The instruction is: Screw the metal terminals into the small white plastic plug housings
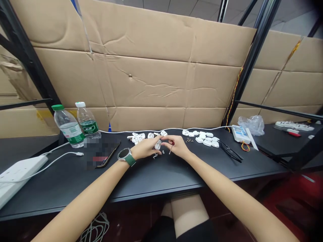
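Note:
Near the middle of the black table my left hand (145, 148), with a green-strapped watch on its wrist, is closed on a small white plastic housing (157, 145). My right hand (179, 146) meets it from the right, fingertips close to the housing. Between those right fingers sits a thin screwdriver with a red handle (173, 143), its shaft slanting down. More white plastic housings (138, 138) lie behind my left hand, and small loose parts (155, 156) lie just below it. White covers (207, 142) and several brass-coloured screws or pins (189, 140) are to the right of my right hand.
Two water bottles (67, 129), a phone (109, 155) and a white power strip (22, 176) stand or lie on the left. Black glasses (230, 152), a white device (241, 134) and a plastic bag (251, 125) are on the right. Cardboard (151, 84) walls the back; a white cable runs along it.

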### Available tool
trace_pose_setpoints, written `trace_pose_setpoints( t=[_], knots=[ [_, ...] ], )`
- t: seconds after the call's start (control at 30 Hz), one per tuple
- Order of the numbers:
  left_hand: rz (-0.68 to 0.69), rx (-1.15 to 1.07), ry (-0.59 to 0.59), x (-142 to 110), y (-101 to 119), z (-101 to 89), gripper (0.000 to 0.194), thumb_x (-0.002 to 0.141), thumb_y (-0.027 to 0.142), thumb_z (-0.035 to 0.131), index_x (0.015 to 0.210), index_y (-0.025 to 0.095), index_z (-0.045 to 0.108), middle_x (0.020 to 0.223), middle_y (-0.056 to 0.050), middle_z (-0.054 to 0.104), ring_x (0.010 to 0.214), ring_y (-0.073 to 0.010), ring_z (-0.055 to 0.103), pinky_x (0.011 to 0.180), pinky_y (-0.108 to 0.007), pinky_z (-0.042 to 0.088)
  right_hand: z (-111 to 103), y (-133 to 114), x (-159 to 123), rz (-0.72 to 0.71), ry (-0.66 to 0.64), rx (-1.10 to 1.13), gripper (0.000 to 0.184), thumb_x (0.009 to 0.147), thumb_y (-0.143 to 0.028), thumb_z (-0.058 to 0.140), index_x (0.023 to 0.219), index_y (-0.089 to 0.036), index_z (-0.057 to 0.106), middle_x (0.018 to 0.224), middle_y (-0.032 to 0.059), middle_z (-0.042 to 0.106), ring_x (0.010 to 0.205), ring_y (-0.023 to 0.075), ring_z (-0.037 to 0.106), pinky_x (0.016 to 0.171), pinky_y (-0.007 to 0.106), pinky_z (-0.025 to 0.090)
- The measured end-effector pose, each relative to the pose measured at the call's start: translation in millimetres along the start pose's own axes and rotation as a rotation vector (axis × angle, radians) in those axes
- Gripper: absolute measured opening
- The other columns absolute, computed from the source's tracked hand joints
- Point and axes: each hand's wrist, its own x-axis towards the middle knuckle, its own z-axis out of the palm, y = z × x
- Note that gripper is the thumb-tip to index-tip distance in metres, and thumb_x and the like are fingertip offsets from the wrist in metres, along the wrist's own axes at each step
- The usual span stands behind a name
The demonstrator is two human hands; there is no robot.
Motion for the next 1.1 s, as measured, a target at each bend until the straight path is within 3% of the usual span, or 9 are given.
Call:
trace_pose_setpoints(
  t=[0.13,0.27,0.53,0.7,0.8,0.97,1.1],
  knots=[
    [-0.002,0.077,-0.01,0.8,3.8,5.8,0.09,0.091,0.036,0.069,0.162,0.024,0.016,0.12,-0.013,0.071,0.105,-0.0304,0.069,0.083,-0.033,0.05,0.1,-4.6,-0.5,-0.098,0.005,-0.065,0.019,0.094,-0.034,0.067,0.093,-0.019,0.077,0.071,0.0014,0.064,0.059,0.0134,0.049,0.063,0.027,0.04],
    [-0.018,0.118,-0.028,0.7,6.4,7.6,0.092,0.092,0.036,0.067,0.164,0.019,0.012,0.115,-0.014,0.072,0.101,-0.0304,0.07,0.081,-0.034,0.05,-2.8,-12.6,-1.8,-0.129,-0.01,-0.154,0.017,0.095,-0.027,0.063,0.089,-0.019,0.076,0.077,0.0039,0.069,0.064,0.0144,0.054,0.067,0.027,0.041],
    [-0.075,0.083,-0.007,-0.5,5.2,1.4,0.083,0.092,0.041,0.065,0.161,0.021,0.024,0.114,-0.013,0.072,0.104,-0.0337,0.07,0.083,-0.036,0.05,-6.7,-18.7,-1.5,-0.09,-0.06,-0.198,0.017,0.096,-0.03,0.061,0.092,-0.021,0.075,0.07,0.0006,0.061,0.063,0.0148,0.049,0.067,0.028,0.038],
    [-0.155,0.126,0.041,-5.6,-10.4,-3.4,0.064,0.092,0.036,0.061,0.15,0.021,0.039,0.104,-0.011,0.073,0.099,-0.0331,0.07,0.083,-0.038,0.05,-7.3,-8.2,-2.1,-0.094,-0.259,-0.252,0.01,0.092,-0.026,0.067,0.09,-0.021,0.076,0.071,0.0007,0.063,0.065,0.0144,0.051,0.066,0.027,0.036],
    [-0.201,0.153,0.047,-8.8,-19.6,-6.1,0.056,0.089,0.035,0.062,0.141,0.022,0.046,0.108,-0.011,0.073,0.103,-0.0326,0.069,0.084,-0.038,0.05,-5.2,-2.7,-3.6,-0.113,-0.328,-0.268,0.011,0.093,-0.025,0.067,0.089,-0.022,0.076,0.075,0.0021,0.067,0.067,0.0151,0.053,0.069,0.028,0.037],
    [-0.242,0.156,0.056,-10.5,-30.9,-7.2,0.038,0.09,0.03,0.057,0.127,0.023,0.053,0.112,-0.01,0.072,0.105,-0.03,0.069,0.087,-0.038,0.05,-4.3,-1.7,-2.8,-0.093,-0.323,-0.263,0.018,0.096,-0.029,0.063,0.085,-0.021,0.075,0.075,0.0024,0.066,0.068,0.0157,0.053,0.068,0.028,0.036],
    [-0.271,0.147,0.029,-10.2,-37.4,-6.2,0.037,0.086,0.034,0.065,0.12,0.024,0.059,0.114,-0.009,0.071,0.108,-0.0305,0.067,0.091,-0.039,0.049,-8.3,-3.3,-0.3,-0.004,-0.262,-0.228,0.028,0.102,-0.031,0.053,0.084,-0.02,0.072,0.075,0.0014,0.064,0.069,0.0152,0.053,0.069,0.028,0.036]
  ],
)
